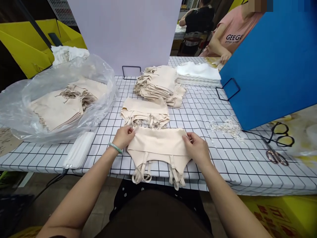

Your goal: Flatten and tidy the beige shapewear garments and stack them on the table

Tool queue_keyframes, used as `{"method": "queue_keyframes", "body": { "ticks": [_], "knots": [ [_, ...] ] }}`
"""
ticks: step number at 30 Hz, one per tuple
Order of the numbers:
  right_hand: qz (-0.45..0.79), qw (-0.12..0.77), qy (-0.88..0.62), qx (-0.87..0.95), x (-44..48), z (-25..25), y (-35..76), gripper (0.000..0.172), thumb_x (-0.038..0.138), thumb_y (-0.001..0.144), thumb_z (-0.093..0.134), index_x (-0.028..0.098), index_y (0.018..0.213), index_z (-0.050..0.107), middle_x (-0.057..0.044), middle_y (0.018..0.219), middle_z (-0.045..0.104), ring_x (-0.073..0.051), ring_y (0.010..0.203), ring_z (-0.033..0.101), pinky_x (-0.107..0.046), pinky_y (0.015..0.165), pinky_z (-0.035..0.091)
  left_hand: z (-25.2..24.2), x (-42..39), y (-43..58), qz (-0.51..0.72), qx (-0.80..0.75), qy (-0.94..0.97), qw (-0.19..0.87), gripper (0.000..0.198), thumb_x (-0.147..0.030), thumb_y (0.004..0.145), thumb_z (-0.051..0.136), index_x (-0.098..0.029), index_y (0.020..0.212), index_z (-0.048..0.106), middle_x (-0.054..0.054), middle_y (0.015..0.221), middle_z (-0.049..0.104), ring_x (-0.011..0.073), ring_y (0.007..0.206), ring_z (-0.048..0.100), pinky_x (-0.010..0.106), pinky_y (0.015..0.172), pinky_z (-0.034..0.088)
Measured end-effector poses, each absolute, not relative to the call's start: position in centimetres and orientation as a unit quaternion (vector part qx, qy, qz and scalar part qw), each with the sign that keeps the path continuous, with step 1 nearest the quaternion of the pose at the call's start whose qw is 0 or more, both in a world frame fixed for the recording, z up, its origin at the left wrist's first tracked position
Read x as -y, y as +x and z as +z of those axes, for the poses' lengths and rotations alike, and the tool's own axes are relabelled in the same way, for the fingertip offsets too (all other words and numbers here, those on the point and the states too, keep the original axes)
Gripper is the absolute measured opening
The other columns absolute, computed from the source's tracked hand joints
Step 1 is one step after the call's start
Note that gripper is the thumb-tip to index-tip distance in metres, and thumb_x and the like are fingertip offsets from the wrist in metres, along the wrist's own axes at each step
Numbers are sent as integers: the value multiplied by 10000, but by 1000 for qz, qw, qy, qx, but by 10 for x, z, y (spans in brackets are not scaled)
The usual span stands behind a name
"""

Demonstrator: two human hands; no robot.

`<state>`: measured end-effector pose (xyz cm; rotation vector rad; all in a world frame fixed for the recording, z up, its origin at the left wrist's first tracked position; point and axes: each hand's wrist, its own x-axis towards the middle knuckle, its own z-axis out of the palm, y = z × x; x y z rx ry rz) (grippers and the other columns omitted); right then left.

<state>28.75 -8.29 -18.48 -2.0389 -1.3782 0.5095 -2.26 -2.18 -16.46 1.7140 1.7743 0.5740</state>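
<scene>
Both forearms reach forward from the near edge of the checked tablecloth (223, 109), wrists low and palms turned inward toward each other. The left hand (124, 136), a pale green bangle (115, 147) at its wrist, pinches the upper left corner of a beige strapped garment (158, 145) between thumb and curled fingers. The right hand (197, 146) grips the upper right corner the same way, fingers bent over the fabric edge. The garment lies flat between the hands at the table's front edge, its straps hanging over the rim. Just beyond it sits a small pile of folded beige garments (145, 112), and farther back a taller stack (158, 84). A clear plastic bag (32, 96) holding more beige pieces lies to the left; scissors (277, 145) rest well to the right.
</scene>
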Motion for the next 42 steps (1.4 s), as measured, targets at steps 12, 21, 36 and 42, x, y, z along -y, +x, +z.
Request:
{"method": "queue_keyframes", "body": {
  "ticks": [12,21,36,42],
  "knots": [
    [148,211,-791,555,63,-193,294,426,517,760,679,199,1040,635,-107,1026,649,-285,961,597,-376,767,442,-161,12,-10,83,-711,664,217,434,-448,725,780,-183,1008,584,95,1016,674,284,956,642,357,798,491],
    [333,186,-744,548,42,-175,305,256,410,714,718,197,853,695,-86,872,717,-235,787,634,-331,649,451,-145,-1,-2,39,-662,680,312,184,-306,680,753,-191,807,686,52,831,707,248,830,669,307,711,496],
    [447,543,-526,477,136,-125,312,461,374,662,869,254,1062,675,-37,1056,717,-236,998,677,-407,860,586,-90,108,-22,407,-369,614,567,381,-251,804,758,-189,1167,660,81,1103,703,215,972,675,349,854,580],
    [431,563,-448,545,233,-99,336,171,268,799,793,291,935,692,-28,955,726,-206,880,714,-304,707,615,-42,180,-55,367,-274,743,488,290,-230,916,643,-326,1171,744,28,966,762,167,741,695,232,616,564]
  ]
}}
